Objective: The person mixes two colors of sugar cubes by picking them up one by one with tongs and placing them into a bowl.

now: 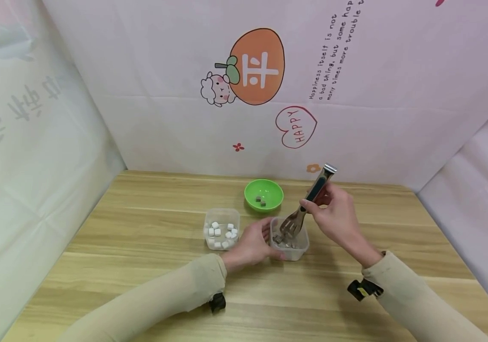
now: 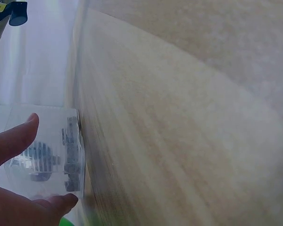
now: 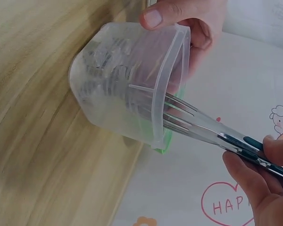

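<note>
My left hand (image 1: 251, 243) grips the left side of a clear plastic container (image 1: 296, 252), thumb along the near wall and fingers at the far side. Small grey cubes (image 1: 285, 243) lie on its bottom. With thumb and fingers, my right hand (image 1: 336, 213) holds metal food tongs (image 1: 314, 191) that have dark grip panels. Their slotted, fork-like heads (image 3: 181, 118) reach down through the container's mouth among the cubes. Seen through the cloudy wall in the right wrist view, the tong ends are blurred, and I cannot tell whether they pinch a cube.
Behind the container stands a green bowl (image 1: 274, 205) with two grey cubes in it. Left of my left hand is a second clear container (image 1: 222, 212) holding several white cubes (image 1: 217, 232). The wooden table (image 1: 149, 228) meets a printed cloth wall (image 1: 175, 137) at the back.
</note>
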A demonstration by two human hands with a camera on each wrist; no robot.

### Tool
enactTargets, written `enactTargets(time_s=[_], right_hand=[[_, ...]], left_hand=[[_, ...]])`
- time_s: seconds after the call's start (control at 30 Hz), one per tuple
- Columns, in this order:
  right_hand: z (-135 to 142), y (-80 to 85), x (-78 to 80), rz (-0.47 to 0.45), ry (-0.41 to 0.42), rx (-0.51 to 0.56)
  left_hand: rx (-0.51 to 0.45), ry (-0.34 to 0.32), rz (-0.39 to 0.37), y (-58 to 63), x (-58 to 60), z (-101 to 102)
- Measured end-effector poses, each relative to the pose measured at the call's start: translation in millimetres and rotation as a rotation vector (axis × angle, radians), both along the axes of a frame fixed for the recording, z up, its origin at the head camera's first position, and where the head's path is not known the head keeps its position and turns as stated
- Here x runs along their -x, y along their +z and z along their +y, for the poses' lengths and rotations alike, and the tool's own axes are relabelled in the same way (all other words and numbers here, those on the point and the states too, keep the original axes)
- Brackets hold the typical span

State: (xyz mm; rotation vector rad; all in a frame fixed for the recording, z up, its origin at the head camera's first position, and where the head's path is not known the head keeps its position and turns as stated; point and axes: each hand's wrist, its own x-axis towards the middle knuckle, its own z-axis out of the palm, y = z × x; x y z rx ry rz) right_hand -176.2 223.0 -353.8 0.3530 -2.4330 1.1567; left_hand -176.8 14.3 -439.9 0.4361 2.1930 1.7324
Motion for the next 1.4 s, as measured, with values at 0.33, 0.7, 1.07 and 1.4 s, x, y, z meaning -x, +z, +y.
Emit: enactTargets(time_s=[0.33,0.7,1.07,1.4], right_hand=[[-1.0,-7.1,0.9,-0.01,0.001,0.022],[-1.9,-8.3,0.3,0.003,0.004,0.026],[7.2,14.9,-0.5,0.011,0.006,0.106],[10.8,40.6,7.9,-0.04,0.039,0.223]], left_hand=[[0.016,0.004,0.007,-1.4,1.3,0.7],[0.002,-0.008,0.007,-1.9,1.0,1.0],[-0.006,-0.004,-0.002,-2.8,1.3,0.8],[0.003,0.005,-0.017,-1.2,0.5,2.3]])
